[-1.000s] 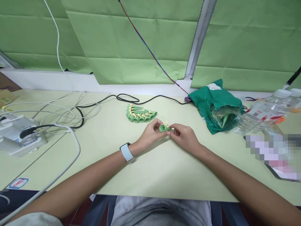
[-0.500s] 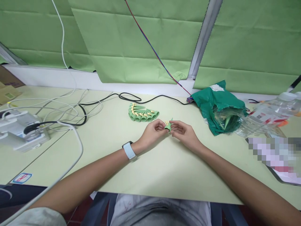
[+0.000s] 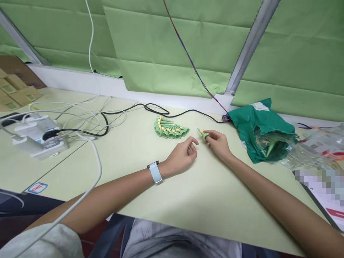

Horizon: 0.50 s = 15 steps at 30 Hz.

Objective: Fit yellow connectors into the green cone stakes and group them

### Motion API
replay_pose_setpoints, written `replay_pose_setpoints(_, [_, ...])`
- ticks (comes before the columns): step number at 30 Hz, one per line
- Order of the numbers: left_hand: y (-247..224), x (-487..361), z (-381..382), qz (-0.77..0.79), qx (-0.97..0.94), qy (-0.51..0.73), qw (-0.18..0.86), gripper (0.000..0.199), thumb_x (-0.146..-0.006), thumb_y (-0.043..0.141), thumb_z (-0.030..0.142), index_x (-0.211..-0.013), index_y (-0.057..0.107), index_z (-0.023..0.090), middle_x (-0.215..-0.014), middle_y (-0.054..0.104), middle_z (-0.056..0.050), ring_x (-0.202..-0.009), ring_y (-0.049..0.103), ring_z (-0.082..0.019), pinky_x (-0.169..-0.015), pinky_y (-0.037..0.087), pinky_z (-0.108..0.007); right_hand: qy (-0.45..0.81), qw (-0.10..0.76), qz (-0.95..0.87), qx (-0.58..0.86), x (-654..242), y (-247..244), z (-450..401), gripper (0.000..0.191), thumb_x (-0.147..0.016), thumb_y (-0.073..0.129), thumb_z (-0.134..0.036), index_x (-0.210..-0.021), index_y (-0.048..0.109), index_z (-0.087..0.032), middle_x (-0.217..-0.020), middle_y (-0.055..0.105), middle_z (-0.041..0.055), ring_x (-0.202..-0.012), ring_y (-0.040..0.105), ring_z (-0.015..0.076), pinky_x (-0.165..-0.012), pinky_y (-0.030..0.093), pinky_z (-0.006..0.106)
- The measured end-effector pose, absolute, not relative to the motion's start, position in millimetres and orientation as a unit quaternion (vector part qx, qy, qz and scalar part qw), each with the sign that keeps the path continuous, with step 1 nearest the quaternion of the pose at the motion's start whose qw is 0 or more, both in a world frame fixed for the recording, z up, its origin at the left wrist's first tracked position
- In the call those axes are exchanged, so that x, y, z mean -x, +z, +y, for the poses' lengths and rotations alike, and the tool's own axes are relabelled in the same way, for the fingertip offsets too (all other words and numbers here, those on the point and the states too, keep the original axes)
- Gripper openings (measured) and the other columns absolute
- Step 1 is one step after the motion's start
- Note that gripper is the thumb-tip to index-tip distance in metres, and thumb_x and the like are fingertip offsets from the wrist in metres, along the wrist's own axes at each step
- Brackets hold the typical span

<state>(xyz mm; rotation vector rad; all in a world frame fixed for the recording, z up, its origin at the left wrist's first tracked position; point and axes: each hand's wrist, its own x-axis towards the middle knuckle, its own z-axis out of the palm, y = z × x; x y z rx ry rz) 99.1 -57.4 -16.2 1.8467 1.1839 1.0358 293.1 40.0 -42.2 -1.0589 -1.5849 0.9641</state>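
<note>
Counted one left hand (image 3: 181,156), one right hand (image 3: 217,143), one loose paper cone (image 3: 202,134), one fan of paper cones (image 3: 170,129), one green bag (image 3: 262,125), one wristwatch (image 3: 155,172).

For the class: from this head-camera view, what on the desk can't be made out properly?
Head view:
The rolled green paper piece: partly hidden by the right hand.
The pixelated item: blurred, and cut off by the right edge.
The green bag: contents blurred behind clear plastic.
The cardboard boxes: cut off by the left edge.

Pale green paper cones (image 3: 171,133), cream-tipped; dark green bag (image 3: 260,120).
</note>
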Motion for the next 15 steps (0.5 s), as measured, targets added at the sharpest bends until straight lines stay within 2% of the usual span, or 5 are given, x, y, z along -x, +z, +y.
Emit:
replay_pose_setpoints(4, [-12.5,-98.6,-60.6,0.456,-0.735,0.374,0.335,0.029,-0.082,0.052,0.012,-0.108,0.057,0.023,-0.084,0.065,0.002,-0.068,0.057,-0.013,-0.062,0.043,-0.026,0.343,0.455,-0.680,0.461,-266.0,-44.1,88.1,0.029,-0.076,0.061,-0.031,-0.101,0.070,-0.018,-0.071,0.069,0.0000,-0.063,0.060,0.0153,-0.059,0.047,0.026])
replay_pose_setpoints(8, [-10.6,-98.2,-61.4,0.454,-0.745,0.366,0.324,0.028,-0.081,0.051,0.011,-0.106,0.058,0.022,-0.083,0.065,0.002,-0.069,0.057,-0.013,-0.063,0.043,-0.026,0.323,0.438,-0.701,0.462,-237.2,-42.1,117.4,0.020,-0.075,0.061,-0.028,-0.088,0.072,-0.019,-0.075,0.070,0.0004,-0.069,0.060,0.0153,-0.066,0.046,0.026])
replay_pose_setpoints(15, [-12.1,-98.3,-61.8,0.449,-0.748,0.367,0.321,0.022,-0.083,0.049,0.012,-0.101,0.058,0.021,-0.084,0.064,0.001,-0.068,0.058,-0.013,-0.061,0.043,-0.026,0.316,0.379,-0.738,0.460,-221.7,-38.4,123.5,0.027,-0.075,0.059,-0.021,-0.092,0.080,-0.019,-0.079,0.074,0.0014,-0.074,0.061,0.0158,-0.069,0.045,0.026])
